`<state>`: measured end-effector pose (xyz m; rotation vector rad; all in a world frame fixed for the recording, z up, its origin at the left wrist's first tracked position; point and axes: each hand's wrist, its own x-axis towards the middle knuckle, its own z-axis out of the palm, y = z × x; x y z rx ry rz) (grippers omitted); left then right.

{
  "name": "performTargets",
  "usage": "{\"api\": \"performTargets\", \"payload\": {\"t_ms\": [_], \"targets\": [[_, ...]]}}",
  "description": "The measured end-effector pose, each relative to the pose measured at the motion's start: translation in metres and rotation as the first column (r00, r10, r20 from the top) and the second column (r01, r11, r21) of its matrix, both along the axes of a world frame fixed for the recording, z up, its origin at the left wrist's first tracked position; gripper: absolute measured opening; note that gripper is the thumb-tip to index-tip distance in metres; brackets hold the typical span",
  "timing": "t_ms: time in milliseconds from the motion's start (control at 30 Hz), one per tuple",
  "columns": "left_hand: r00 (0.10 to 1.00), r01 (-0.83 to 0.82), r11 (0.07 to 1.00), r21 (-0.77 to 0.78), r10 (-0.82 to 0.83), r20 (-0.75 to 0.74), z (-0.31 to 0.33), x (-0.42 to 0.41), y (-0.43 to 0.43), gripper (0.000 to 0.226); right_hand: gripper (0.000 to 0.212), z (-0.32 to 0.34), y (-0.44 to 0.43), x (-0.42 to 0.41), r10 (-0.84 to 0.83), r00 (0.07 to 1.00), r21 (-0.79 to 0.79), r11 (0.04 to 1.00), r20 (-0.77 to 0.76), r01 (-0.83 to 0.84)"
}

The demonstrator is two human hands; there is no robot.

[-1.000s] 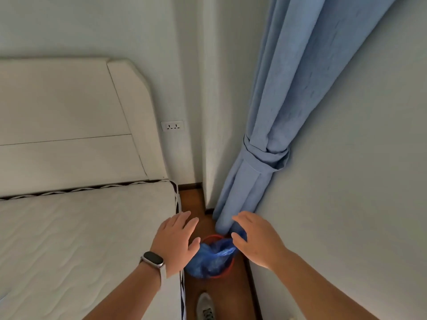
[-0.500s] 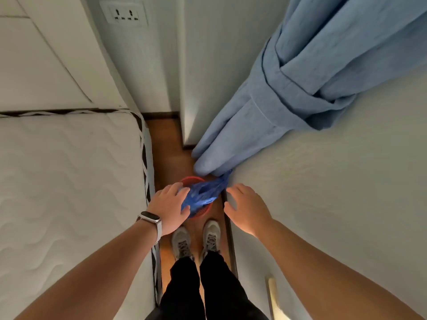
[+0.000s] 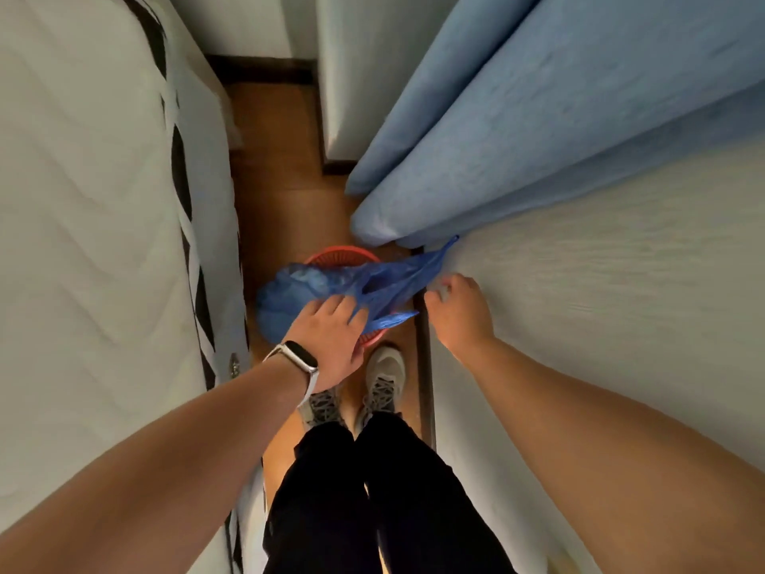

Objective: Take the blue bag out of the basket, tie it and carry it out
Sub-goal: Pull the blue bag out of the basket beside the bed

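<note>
Single head-worn wide-angle view, directed steeply downward along the wearer's body to the floor (image 3: 285,192). Mattress (image 3: 91,209) fills the left edge, wall (image 3: 600,325) the right; forearms and shoes (image 3: 383,377) lie close below the lens.
</note>
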<state>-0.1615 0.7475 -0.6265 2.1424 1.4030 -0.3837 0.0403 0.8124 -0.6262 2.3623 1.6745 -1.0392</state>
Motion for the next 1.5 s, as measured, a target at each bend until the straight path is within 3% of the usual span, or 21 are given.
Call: {"api": "performTargets", "payload": {"t_ms": [267, 400, 467, 633, 767, 867, 1000, 1067, 1267, 1367, 1500], "targets": [[0.991, -0.042, 0.999, 0.008, 0.041, 0.128, -0.073, 0.008, 0.001, 0.053, 0.042, -0.110, 0.014, 0.002, -0.253, 0.967, -0.025, 0.967, -0.018, 0.252], [0.952, -0.149, 0.989, -0.004, 0.145, 0.271, -0.083, 0.007, -0.001, 0.032, 0.021, -0.133, 0.021, 0.001, -0.362, 0.923, -0.068, 0.932, -0.131, 0.356], [0.927, -0.219, 0.976, -0.018, 0.214, 0.309, -0.077, 0.006, -0.003, 0.028, 0.004, -0.130, 0.022, -0.001, -0.363, 0.914, -0.055, 0.932, -0.179, 0.359], [0.837, -0.392, 0.912, -0.118, 0.407, 0.365, -0.047, -0.002, -0.006, 0.023, 0.010, -0.105, 0.021, -0.008, -0.241, 0.947, -0.026, 0.970, -0.215, 0.241], [0.737, -0.499, 0.836, -0.228, 0.548, 0.396, 0.001, -0.010, -0.007, 0.025, 0.017, -0.043, 0.011, -0.023, -0.075, 0.963, 0.056, 0.994, -0.258, 0.093], [0.674, -0.551, 0.799, -0.241, 0.596, 0.436, 0.049, -0.014, -0.002, 0.032, 0.016, 0.024, 0.006, -0.037, 0.019, 0.915, 0.120, 0.992, -0.403, 0.032], [0.579, -0.616, 0.747, -0.250, 0.644, 0.499, 0.123, -0.022, 0.000, 0.033, 0.025, 0.110, -0.006, -0.053, -0.152, 0.799, 0.005, 0.982, -0.582, 0.190], [0.549, -0.631, 0.727, -0.271, 0.665, 0.507, 0.162, -0.026, -0.001, 0.034, 0.017, 0.149, -0.008, -0.060, -0.216, 0.762, -0.074, 0.973, -0.610, 0.217], [0.476, -0.663, 0.721, -0.203, 0.614, 0.630, 0.278, -0.031, 0.002, 0.031, 0.024, 0.274, -0.008, -0.078, -0.151, 0.663, -0.049, 0.984, -0.733, 0.171], [0.361, -0.718, 0.664, -0.212, 0.614, 0.701, 0.334, -0.030, 0.001, 0.029, 0.045, 0.334, -0.005, -0.081, -0.067, 0.628, 0.002, 0.994, -0.775, 0.109], [0.166, -0.759, 0.582, -0.293, 0.608, 0.776, 0.408, -0.030, 0.002, 0.028, 0.028, 0.402, -0.007, -0.084, 0.014, 0.598, 0.017, 1.000, -0.801, -0.001]]}}
